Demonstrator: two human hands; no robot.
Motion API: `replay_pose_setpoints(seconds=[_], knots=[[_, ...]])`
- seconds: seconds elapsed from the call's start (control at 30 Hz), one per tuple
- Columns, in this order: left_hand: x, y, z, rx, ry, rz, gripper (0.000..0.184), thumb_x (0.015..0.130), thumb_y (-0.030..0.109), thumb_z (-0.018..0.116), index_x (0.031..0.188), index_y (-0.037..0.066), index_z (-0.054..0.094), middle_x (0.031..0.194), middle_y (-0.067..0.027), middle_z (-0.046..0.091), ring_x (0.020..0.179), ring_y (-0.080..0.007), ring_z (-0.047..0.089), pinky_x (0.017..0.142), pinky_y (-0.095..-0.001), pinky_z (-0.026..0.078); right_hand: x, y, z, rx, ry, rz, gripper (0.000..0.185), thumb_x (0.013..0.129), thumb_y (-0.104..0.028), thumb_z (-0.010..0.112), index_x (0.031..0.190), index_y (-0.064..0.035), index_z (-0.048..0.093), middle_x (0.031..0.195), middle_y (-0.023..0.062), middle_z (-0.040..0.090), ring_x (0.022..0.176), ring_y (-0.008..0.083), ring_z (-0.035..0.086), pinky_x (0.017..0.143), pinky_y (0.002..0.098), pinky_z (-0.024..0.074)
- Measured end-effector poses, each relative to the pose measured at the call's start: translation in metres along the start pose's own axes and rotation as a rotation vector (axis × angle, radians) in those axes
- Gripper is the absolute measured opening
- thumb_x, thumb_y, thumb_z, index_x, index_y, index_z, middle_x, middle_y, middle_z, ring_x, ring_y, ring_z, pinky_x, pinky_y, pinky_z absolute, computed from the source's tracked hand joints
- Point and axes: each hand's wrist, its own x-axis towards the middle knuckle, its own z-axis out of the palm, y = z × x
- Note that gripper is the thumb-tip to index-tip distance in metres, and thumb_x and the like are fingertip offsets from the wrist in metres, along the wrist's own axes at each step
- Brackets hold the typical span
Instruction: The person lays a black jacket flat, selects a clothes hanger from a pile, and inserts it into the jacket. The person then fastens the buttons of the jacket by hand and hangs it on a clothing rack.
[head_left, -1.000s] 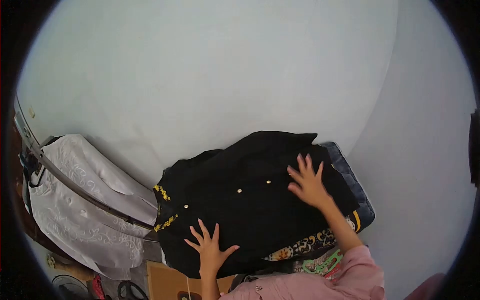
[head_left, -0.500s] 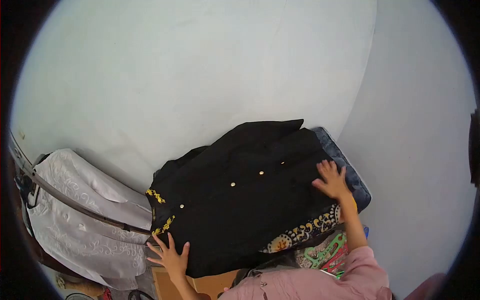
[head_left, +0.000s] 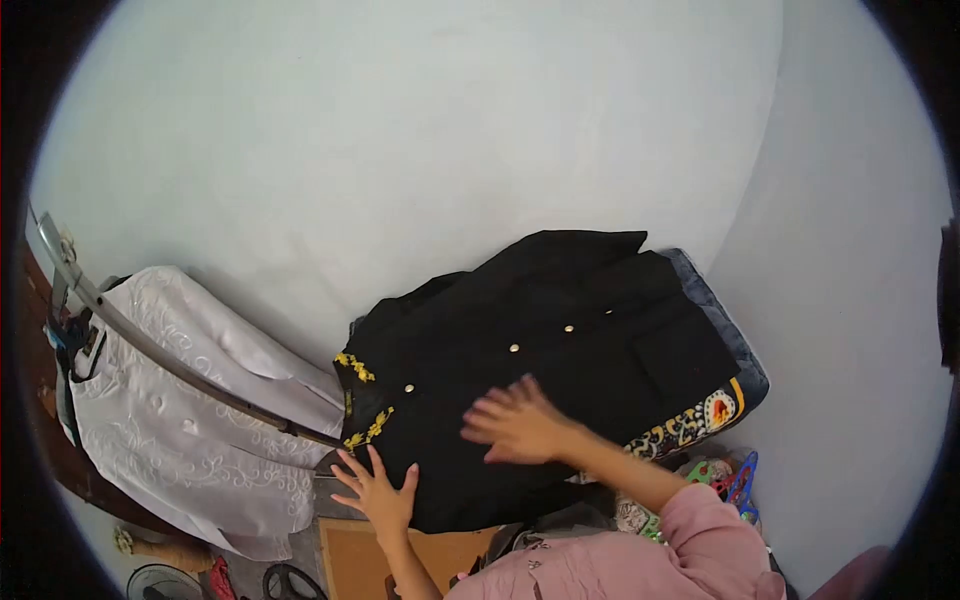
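hands (head_left: 517, 425) on top — black jacket (head_left: 560, 350) beneath

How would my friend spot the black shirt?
Find the big pale wall, then look below its middle. The black shirt lies spread out there, with the left hand and right hand over it. Unlike the white shirt hanging beside it, it has gold buttons and yellow collar decorations.

Blue padded surface (head_left: 753, 376), 1 black jacket (head_left: 600, 365) spread flat, patterned cloth (head_left: 718, 409) alongside

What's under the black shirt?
Dark blue padding shows past the hem of the black shirt, with patterned cloth along the near edge. The rest is covered.
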Motion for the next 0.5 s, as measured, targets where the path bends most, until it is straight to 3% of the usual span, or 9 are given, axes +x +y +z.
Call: replay_pose_setpoints(seconds=[0.1,0.2,0.23,0.3,0.33,0.37,0.4,0.47,0.5], knots=[[0.000,0.001,0.002,-0.030,0.013,0.001,0.084,0.077,0.063,0.056,0.141,0.011,0.039,0.154,-0.0190,0.005,0.140,-0.0442,-0.001,0.100,-0.0732,0.000,-0.052,0.103,0.029,-0.087,0.261,0.775,0.064,0.093,-0.053,0.037,0.140,-0.0097,0.037,0.149,0.0126,0.028,0.138,0.0373,0.020,0.104,0.0688,0.0063],[0.003,0.004,0.004,-0.005,0.035,0.038,0.077,0.081,0.058,0.054,0.140,0.009,0.040,0.154,-0.0189,0.006,0.140,-0.0439,0.000,0.099,-0.0740,0.000,-0.030,0.100,0.023,-0.133,0.098,1.238,0.072,0.093,-0.055,0.033,0.140,-0.0001,0.033,0.150,0.0189,0.024,0.139,0.0403,0.015,0.104,0.0686,0.0047],[0.003,0.001,0.010,-0.018,0.073,0.052,0.072,0.084,0.053,0.051,0.139,0.008,0.040,0.154,-0.0187,0.005,0.140,-0.0440,0.000,0.099,-0.0742,0.000,-0.007,0.072,0.010,-0.047,0.193,1.114,0.075,0.092,-0.056,0.034,0.138,0.0032,0.036,0.149,0.0222,0.023,0.138,0.0426,0.014,0.105,0.0680,0.0041],[0.004,-0.001,0.011,-0.027,0.089,0.068,0.057,0.090,0.036,0.044,0.139,0.007,0.041,0.155,-0.0183,0.005,0.140,-0.0442,0.000,0.098,-0.0745,0.001,0.036,0.002,0.019,-0.110,0.447,0.563,0.063,0.087,-0.054,0.049,0.129,-0.0063,0.049,0.142,0.0214,0.035,0.131,0.0458,0.029,0.098,0.0700,0.0230],[0.004,-0.003,0.012,-0.026,0.084,0.095,0.057,0.090,0.036,0.044,0.139,0.007,0.041,0.155,-0.0183,0.005,0.140,-0.0442,0.000,0.098,-0.0745,0.001,0.055,-0.034,0.018,-0.035,0.284,0.285,0.059,0.088,-0.053,0.048,0.130,-0.0109,0.049,0.143,0.0203,0.034,0.132,0.0407,0.032,0.099,0.0681,0.0246],[0.004,-0.006,0.015,-0.028,0.063,0.069,0.056,0.089,0.033,0.044,0.139,0.007,0.041,0.155,-0.0180,0.004,0.140,-0.0443,0.000,0.098,-0.0745,0.001,0.073,-0.047,0.053,0.225,0.255,-0.210,0.059,0.090,-0.053,0.046,0.132,-0.0127,0.048,0.145,0.0154,0.034,0.133,0.0348,0.032,0.102,0.0670,0.0218],[0.005,-0.007,0.014,-0.029,0.047,0.038,0.055,0.089,0.031,0.044,0.139,0.007,0.041,0.155,-0.0178,0.004,0.141,-0.0444,-0.001,0.098,-0.0745,0.001,0.076,-0.070,0.057,0.338,0.143,-0.328,0.057,0.092,-0.053,0.043,0.135,-0.0159,0.045,0.146,0.0103,0.034,0.135,0.0315,0.032,0.103,0.0665,0.0198],[0.005,-0.008,0.013,-0.056,0.041,0.037,0.056,0.087,0.028,0.044,0.139,0.008,0.040,0.155,-0.0179,0.003,0.141,-0.0444,-0.002,0.098,-0.0746,0.001,0.058,-0.037,0.054,0.119,0.123,-0.238,0.059,0.091,-0.054,0.042,0.138,-0.0186,0.042,0.148,0.0065,0.033,0.135,0.0301,0.031,0.104,0.0661,0.0177],[0.006,-0.009,0.014,-0.054,0.036,0.048,0.056,0.087,0.028,0.044,0.140,0.008,0.040,0.155,-0.0182,0.003,0.140,-0.0446,-0.002,0.098,-0.0747,0.001,0.041,-0.010,0.038,0.066,0.129,-0.008,0.059,0.091,-0.055,0.042,0.138,-0.0191,0.041,0.148,0.0062,0.033,0.136,0.0297,0.030,0.104,0.0660,0.0166]])
